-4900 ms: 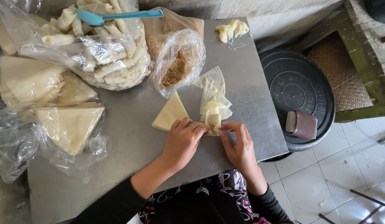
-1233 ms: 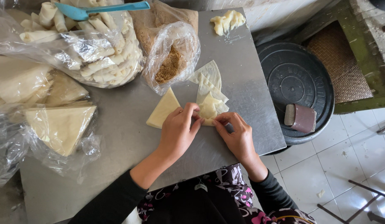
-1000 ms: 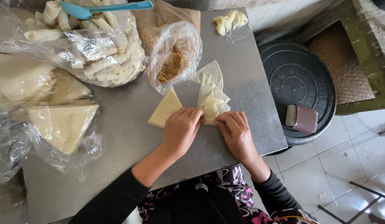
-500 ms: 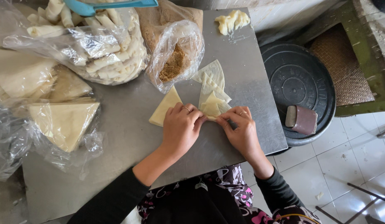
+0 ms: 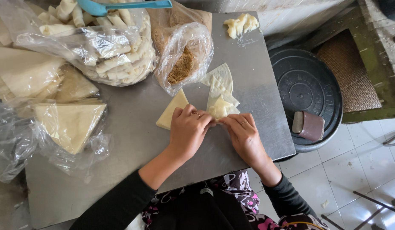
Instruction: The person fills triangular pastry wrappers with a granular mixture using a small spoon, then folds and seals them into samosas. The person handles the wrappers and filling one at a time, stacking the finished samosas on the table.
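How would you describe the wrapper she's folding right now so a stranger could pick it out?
On the grey metal table, look at the near right part, where the left hand and right hand meet. The pale wrapper lies at their fingertips. Unlike the flat triangle beside it and the bagged wrapper stacks to the left, it is partly folded.

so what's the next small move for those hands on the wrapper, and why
Probably roll the near edge forward over the filling. Both hands, left hand and right hand, pinch the near end of the thin wrapper, and the pale filling sits just beyond the fingertips, uncovered.
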